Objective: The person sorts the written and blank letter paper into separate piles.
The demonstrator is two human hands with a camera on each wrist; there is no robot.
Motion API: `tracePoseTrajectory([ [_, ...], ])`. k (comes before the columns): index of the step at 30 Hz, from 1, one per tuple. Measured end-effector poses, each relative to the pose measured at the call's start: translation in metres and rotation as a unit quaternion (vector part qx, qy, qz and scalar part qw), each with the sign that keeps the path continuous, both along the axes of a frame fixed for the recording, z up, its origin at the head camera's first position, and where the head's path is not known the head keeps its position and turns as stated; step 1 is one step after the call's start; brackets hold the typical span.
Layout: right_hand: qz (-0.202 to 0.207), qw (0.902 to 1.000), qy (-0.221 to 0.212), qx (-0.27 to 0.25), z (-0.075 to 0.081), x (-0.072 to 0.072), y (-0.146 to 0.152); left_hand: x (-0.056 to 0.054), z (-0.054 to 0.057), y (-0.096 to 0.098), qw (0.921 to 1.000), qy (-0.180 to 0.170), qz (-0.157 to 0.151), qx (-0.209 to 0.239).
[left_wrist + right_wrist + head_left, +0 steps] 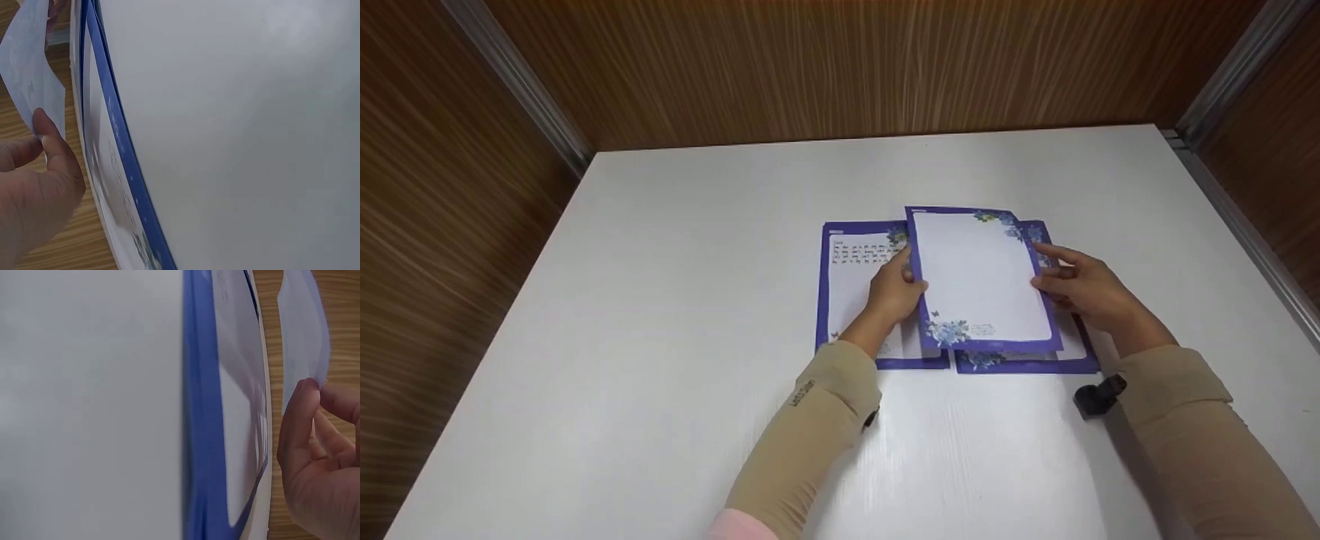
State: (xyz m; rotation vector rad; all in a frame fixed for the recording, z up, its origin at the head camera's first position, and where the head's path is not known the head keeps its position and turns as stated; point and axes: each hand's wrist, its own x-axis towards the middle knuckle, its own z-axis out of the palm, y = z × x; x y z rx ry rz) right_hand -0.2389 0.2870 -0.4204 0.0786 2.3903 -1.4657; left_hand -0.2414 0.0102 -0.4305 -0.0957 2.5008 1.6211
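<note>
Between both hands a sheet of paper (979, 281) with a purple border and blue flowers is held up off the table. My left hand (896, 289) pinches its left edge between thumb and fingers. At the opposite edge, my right hand (1091, 292) pinches it the same way, thumb on the near face. In the wrist views the lifted sheet (34, 67) bends slightly. Below lies a left stack of matching sheets (855, 300), its top one bearing handwritten lines. A right stack (1027, 366) sits beside it, mostly hidden behind the raised sheet.
A small black object (1096, 397) stands on the white table (660, 300) near the right forearm. Wood-patterned panels (847, 75) rise behind the table and at both sides.
</note>
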Motion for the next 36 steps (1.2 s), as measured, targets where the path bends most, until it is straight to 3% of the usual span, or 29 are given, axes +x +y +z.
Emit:
tracePoseTrajectory([
  [8, 0.000, 0.9994, -0.031, -0.017, -0.002, -0.001, 0.016, -0.001, 0.000, 0.016, 0.9997, 0.010, -0.013, -0.017],
  [16, -0.019, 0.9990, -0.041, 0.006, -0.004, 0.001, 0.027, 0.001, 0.001, 0.028, 0.9996, -0.017, -0.019, -0.013],
  [25, -0.014, 0.9981, -0.047, 0.037, -0.005, 0.004, 0.032, 0.002, 0.000, 0.032, 0.9978, -0.019, -0.038, -0.051],
  [31, -0.013, 0.9977, -0.046, 0.049, -0.004, 0.005, 0.034, 0.003, -0.001, 0.033, 0.9980, -0.041, -0.033, -0.033],
  [36, -0.026, 0.9969, -0.053, 0.052, -0.004, 0.007, 0.034, 0.004, 0.000, 0.034, 0.9978, -0.040, -0.030, -0.044],
])
